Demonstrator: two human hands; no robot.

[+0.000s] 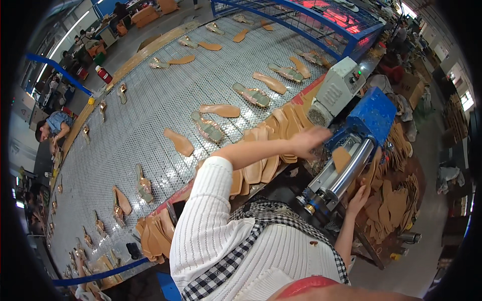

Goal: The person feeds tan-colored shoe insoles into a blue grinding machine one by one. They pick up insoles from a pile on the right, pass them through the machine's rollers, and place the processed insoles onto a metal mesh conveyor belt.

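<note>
The left hand (310, 140) is reaching out with fingers spread and blurred, hovering just over the stacked tan soles (273, 145) lying beside the roller machine (346, 165); it is not gripping anything that I can make out. The right hand (357, 198) is resting below the machine's steel roller (351, 168), fingers curled loosely near a tan sole (342, 158) lying on that roller; whether it is pinching anything I cannot tell. Beyond the machine the mesh conveyor (150, 100) is carrying spaced soles and sandals. Judging from this, feeding one sole flat and square, with fingertips kept off the roller, would do the work well.
</note>
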